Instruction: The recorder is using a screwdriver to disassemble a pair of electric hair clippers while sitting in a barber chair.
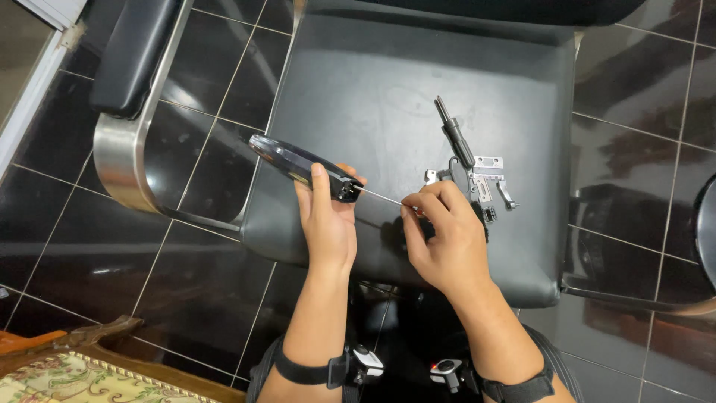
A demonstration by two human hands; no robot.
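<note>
My left hand [326, 216] grips a black hair clipper body [302, 166], held over the front left of a black chair seat [373, 89] with its open head end pointing right. My right hand [446, 231] pinches a thin screwdriver [380, 197] whose metal shaft runs left into the clipper's open end. Just beyond my right hand, small metal clipper blade parts [488, 179] lie on the seat. A dark slender tool [455, 136] lies next to them, pointing away from me.
The chair has a chrome left armrest [123, 149] with a black pad. Glossy black floor tiles [89, 254] surround it. A carved wooden seat with floral fabric [67, 373] sits at the bottom left. Black straps with devices wrap both my forearms.
</note>
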